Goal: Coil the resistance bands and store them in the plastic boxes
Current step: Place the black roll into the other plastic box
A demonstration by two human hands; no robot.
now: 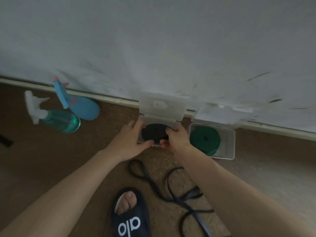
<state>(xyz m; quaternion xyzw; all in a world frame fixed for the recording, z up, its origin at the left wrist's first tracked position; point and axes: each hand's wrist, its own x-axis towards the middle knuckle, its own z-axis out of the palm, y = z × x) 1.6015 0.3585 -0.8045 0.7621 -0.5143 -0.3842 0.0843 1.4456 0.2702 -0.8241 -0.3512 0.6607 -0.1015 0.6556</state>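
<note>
Home floor: slipper (130, 218), spray bottles (58, 119).

Lying along the wall are two clear plastic boxes with raised lids (161, 106) (229, 142), two coiled bands, one black (153, 133) and one green (204, 140), one loose dark band (179, 197), two spray bottles, teal (63, 121) and blue (80, 105), plus one navy slide sandal (130, 221).

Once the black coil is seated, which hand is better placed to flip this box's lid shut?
Probably left. The left hand lies open against the box side, free, just below the raised lid. The right hand pinches the black coil.
</note>
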